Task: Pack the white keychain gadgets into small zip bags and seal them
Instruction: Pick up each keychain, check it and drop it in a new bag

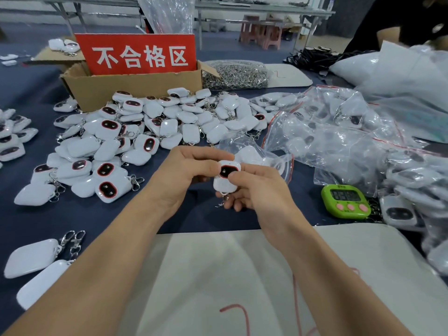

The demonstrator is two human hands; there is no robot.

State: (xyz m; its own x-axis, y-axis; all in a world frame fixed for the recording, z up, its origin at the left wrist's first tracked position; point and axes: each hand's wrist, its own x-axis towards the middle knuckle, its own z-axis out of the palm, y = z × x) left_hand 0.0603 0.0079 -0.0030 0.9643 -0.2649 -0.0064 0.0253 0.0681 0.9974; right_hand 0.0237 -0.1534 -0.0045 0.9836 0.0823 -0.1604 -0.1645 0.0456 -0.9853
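Gadget point(224, 183): above the table point(206, 224) between both hands, dark face up, maybe for a check
Left hand point(186, 170): pinching its top corner
Right hand point(254, 190): thumb on top, fingers under, gripping it
Bag point(252, 149): just behind, near for filling

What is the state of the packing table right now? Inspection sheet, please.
Surface: dark blue cloth-covered table, white sheet at near edge.
Job's things: one white keychain gadget held; loose gadget pile behind-left; clear plastic zip bag behind hands; bagged heap right.
Clutter: green digital timer, brown cardboard box with red sign, bag of metal clasps.
Hands: left hand and right hand both pinch the gadget.
Cables: black cords, far right.
Surroundings: pink plastic stools.
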